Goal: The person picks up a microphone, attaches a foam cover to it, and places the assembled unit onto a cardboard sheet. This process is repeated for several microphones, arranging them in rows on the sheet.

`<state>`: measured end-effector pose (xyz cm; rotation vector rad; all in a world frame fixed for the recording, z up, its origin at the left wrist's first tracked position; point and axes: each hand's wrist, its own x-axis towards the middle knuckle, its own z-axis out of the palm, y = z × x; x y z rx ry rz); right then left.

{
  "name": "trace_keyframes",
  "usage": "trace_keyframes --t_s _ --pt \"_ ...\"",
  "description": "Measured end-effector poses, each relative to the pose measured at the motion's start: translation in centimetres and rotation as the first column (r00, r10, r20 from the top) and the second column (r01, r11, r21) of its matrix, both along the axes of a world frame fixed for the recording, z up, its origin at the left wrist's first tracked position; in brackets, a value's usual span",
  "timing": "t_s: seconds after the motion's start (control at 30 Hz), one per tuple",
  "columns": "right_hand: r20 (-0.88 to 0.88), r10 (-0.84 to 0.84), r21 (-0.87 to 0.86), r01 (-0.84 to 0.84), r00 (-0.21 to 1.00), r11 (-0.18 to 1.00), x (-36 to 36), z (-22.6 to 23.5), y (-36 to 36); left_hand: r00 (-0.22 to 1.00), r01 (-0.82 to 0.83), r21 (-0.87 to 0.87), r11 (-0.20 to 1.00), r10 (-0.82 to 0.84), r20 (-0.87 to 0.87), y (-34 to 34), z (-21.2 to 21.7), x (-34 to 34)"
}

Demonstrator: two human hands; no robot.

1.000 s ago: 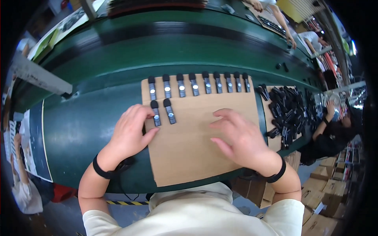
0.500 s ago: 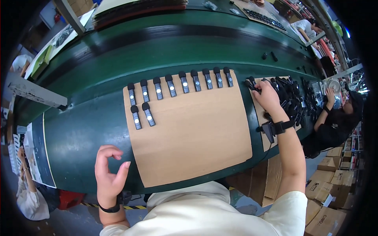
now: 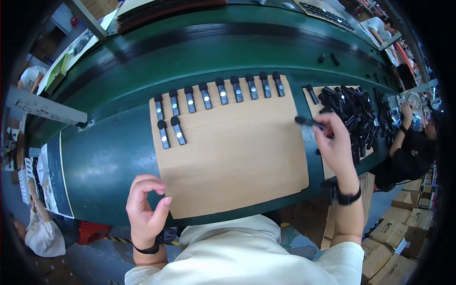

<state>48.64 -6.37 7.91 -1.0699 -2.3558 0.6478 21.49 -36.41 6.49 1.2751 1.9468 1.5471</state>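
Green worktop (image 3: 104,161) fills the middle of the frame and curves away at both sides, with stacked cardboard boxes (image 3: 389,232) at the lower right and a grey metal bar (image 3: 47,107) jutting in from the left edge. On it, at the centre, lies a flat brown cardboard sheet (image 3: 232,161). Nine small dark microphones (image 3: 222,92) with black foam tips stand side by side in a row along the sheet's upper edge, each with a pale round spot; two more microphones (image 3: 178,131) lie below the row's left end. Right of centre, the right hand (image 3: 336,142) pinches another microphone (image 3: 309,122) between thumb and fingers, its foam tip pointing left over the sheet's right edge. Just beyond that hand, a heap of black microphones (image 3: 349,111) covers much of a second cardboard piece (image 3: 328,169). At the lower left of the sheet, the left hand (image 3: 145,206) is half curled, thumb and fingertips apart; whether it touches the sheet I cannot tell. At the far right, a person in black (image 3: 411,159) reaches toward the worktop; at the lower left sits a red container (image 3: 92,232).
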Motion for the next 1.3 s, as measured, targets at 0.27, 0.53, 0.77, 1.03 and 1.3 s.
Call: trace_keyframes --t_s 0.27,0.53,0.77,1.03,1.3 --pt "-0.369 0.483 0.033 -0.508 0.794 0.861 -4.3 1.1 -10.5 0.959 0.276 0.011 0.961 -0.274 -0.078 2.6 1.8 2.2" --pt "-0.526 0.526 -0.093 -0.66 0.668 0.745 -7.7 0.1 -13.1 0.954 0.288 0.06 0.956 -0.281 -0.105 2.0 1.6 2.8" --pt "-0.582 0.432 -0.405 -0.706 0.689 0.58 -8.1 -0.7 -13.3 0.954 0.271 0.185 0.945 -0.237 -0.186 1.9 1.0 2.8" --pt "-0.514 0.599 -0.035 -0.713 0.614 0.7 -8.6 -1.0 -13.6 0.958 0.287 0.151 0.946 -0.279 -0.072 1.7 1.2 2.5" --pt "-0.538 0.526 -0.072 -0.658 0.658 0.75 -9.1 -0.8 -14.1 0.957 0.287 0.194 0.938 -0.27 -0.112 2.0 0.5 2.4"
